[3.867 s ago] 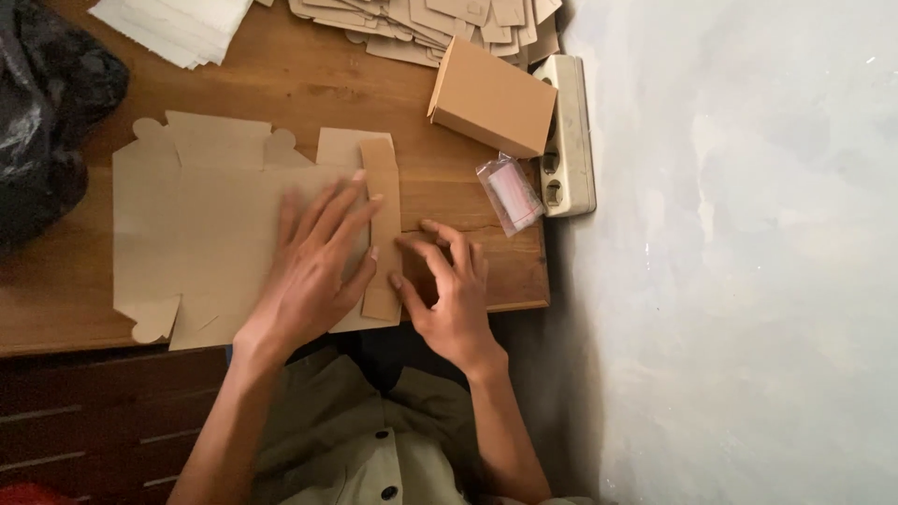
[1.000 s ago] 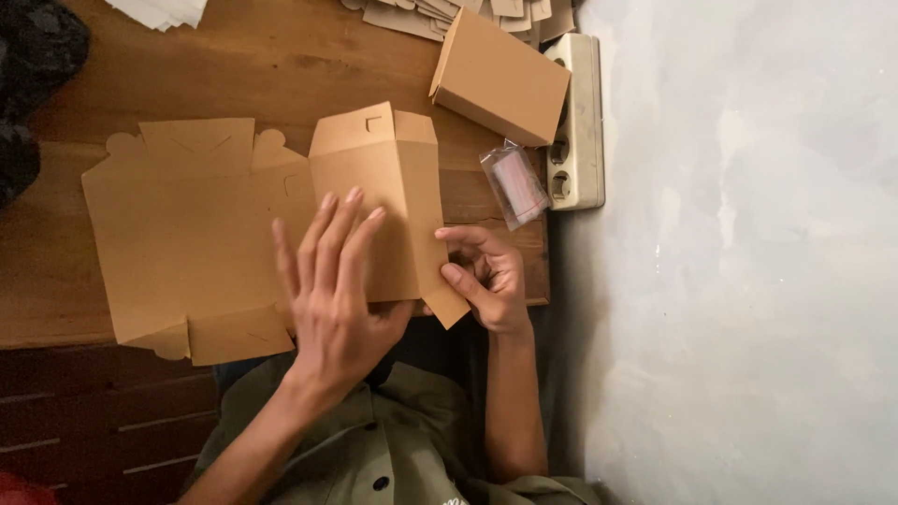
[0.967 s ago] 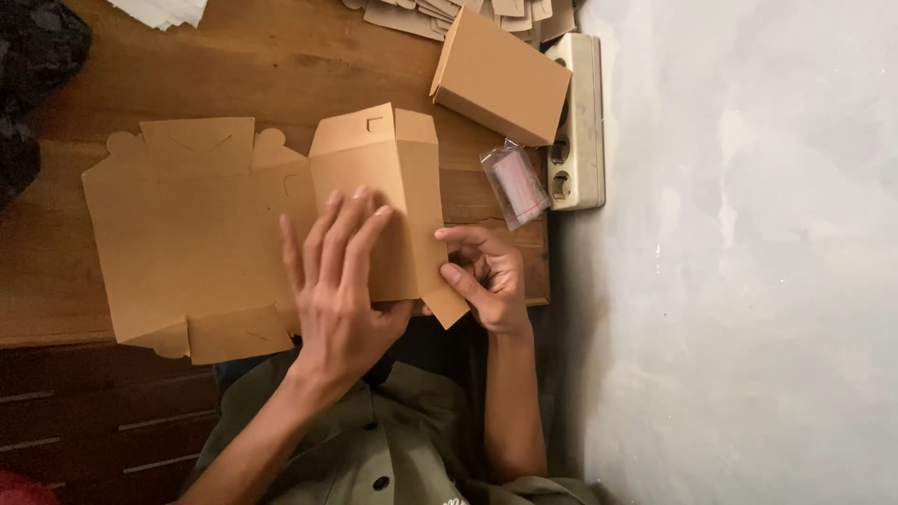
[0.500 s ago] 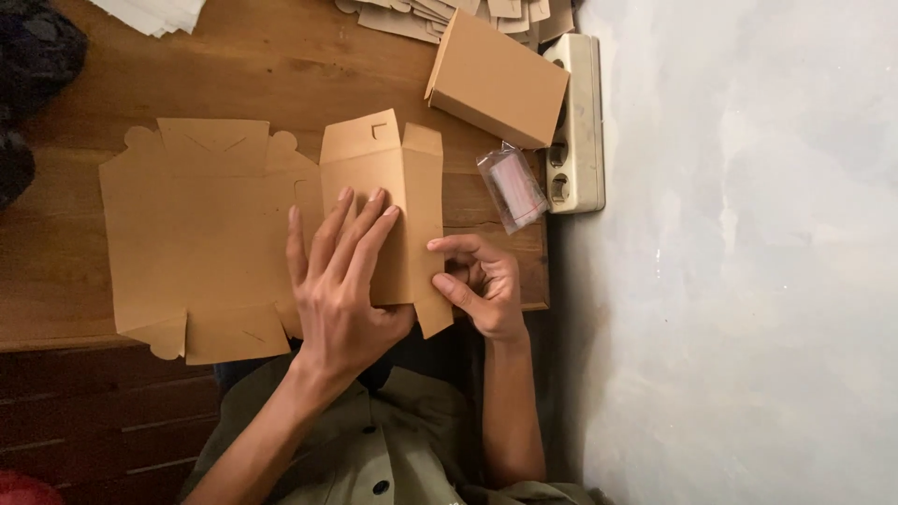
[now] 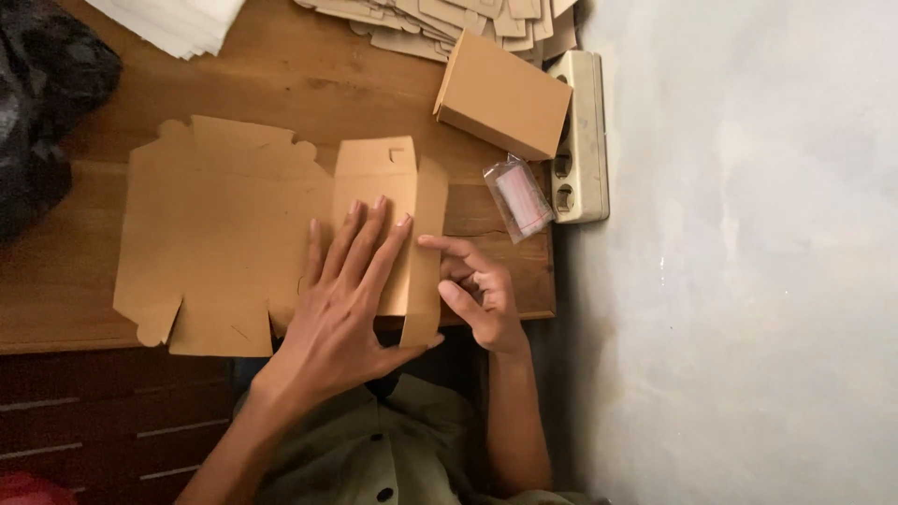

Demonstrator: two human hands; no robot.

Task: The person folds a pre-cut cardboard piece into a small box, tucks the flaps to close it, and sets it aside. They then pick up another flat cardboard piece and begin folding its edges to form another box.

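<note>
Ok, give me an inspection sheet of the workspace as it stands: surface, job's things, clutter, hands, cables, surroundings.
Surface: wooden table, drawers below its front edge.
Job's things: flat die-cut cardboard blank, its right panel folded up.
Clutter: assembled brown box; small clear packet; stack of flat blanks; white sheets; dark bag.
Hands: left hand pressed flat on the folded panel; right hand with fingertips at the panel's right flap.
Cables: nothing seen; a white power strip lies at the table's right edge.
Surroundings: pale wall on the right.
</note>
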